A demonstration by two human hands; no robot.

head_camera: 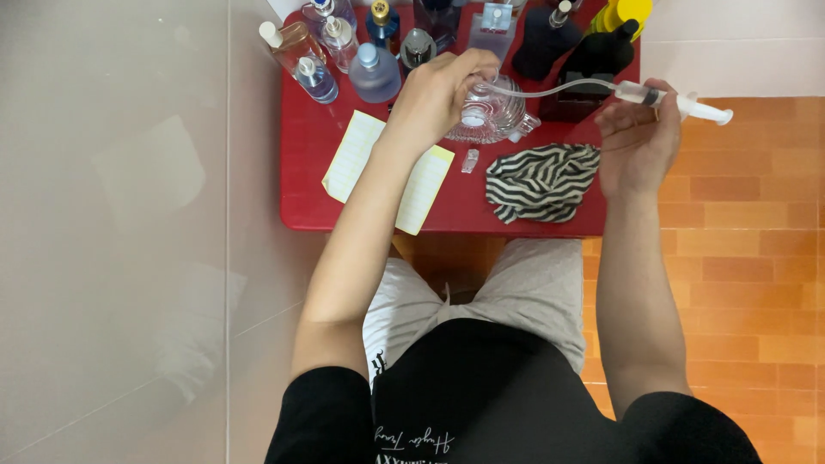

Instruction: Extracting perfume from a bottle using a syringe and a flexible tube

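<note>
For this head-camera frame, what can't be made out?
- Neck of the clear glass bottle: hidden under the left hand, so where the thin tube ends is unclear.
- Fill level in the syringe: too small, partly covered by the right hand.
- Back-row bottles: cut off by the top edge.
- Yellow label sheets: partly hidden by the left forearm.
- Small clear cap: too small to identify surely.

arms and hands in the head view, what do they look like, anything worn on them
Both arms are bare from just above the elbow down. Short black sleeves of a T-shirt cover the upper arms. The left hand and right hand wear no gloves; no watch, ring or bracelet shows on either wrist.
</note>
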